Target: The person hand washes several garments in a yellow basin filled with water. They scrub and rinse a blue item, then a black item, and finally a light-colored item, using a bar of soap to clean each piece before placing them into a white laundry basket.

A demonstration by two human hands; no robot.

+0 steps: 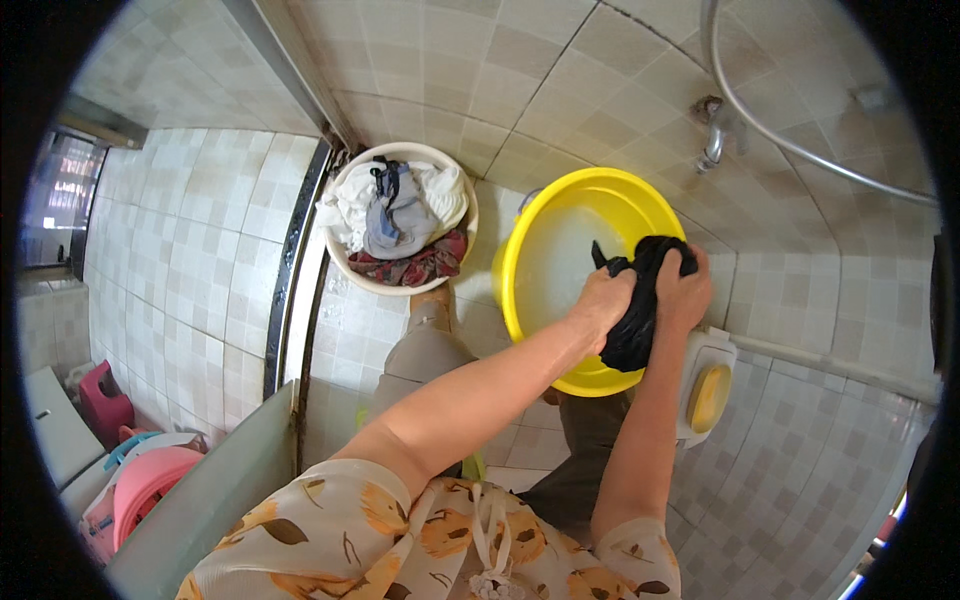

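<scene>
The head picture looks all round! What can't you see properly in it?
All in the head view:
- Black cloth: what garment it is; it's bunched up, partly covered by both hands.
- Left hand: fingertips, hidden by the cloth.
- Yellow basin: its bottom, hidden by cloudy water.
- Cream basin: whatever lies under the top clothes.
- Metal hose: ends, cut off by the picture's edges.

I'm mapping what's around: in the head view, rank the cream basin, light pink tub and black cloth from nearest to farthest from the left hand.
1. Black cloth: gripped in the left hand.
2. Cream basin: off to that hand's left.
3. Light pink tub: farthest, at the picture's lower left.
</scene>
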